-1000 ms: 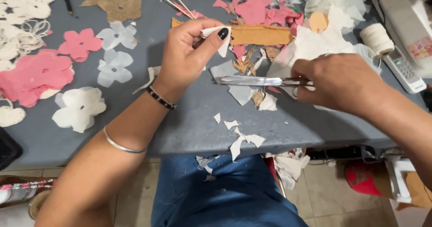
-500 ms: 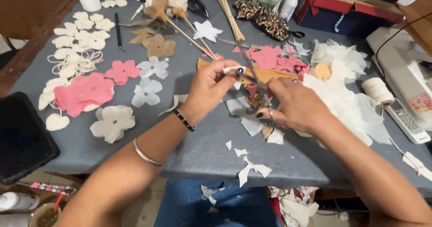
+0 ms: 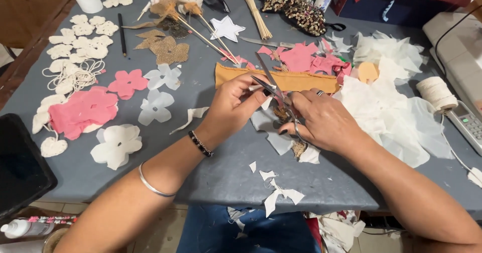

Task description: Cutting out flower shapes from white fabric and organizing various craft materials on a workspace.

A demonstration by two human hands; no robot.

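My right hand (image 3: 324,120) grips a pair of scissors (image 3: 268,82) whose blades stand apart and point up and to the left. My left hand (image 3: 233,105) pinches a small piece of white fabric (image 3: 256,88) right at the blades. Both hands hover over the grey table (image 3: 211,172), near its middle. Under them lie a tan fabric strip (image 3: 301,81) and pale fabric offcuts (image 3: 273,137). White snippets (image 3: 278,193) are scattered at the table's near edge.
White flower cut-outs (image 3: 116,142) and pink ones (image 3: 83,110) lie at left, with cream crochet flowers (image 3: 75,47) and a pencil (image 3: 121,34). Burlap flowers on sticks (image 3: 173,12), a white star (image 3: 227,28), sheer white fabric (image 3: 396,107), a twine spool (image 3: 437,93) and a dark tablet (image 3: 20,167) surround the hands.
The view has dropped back and widened. The scissors have swung from lying flat to pointing up-left with blades apart, and my left hand has brought the white piece down to them.
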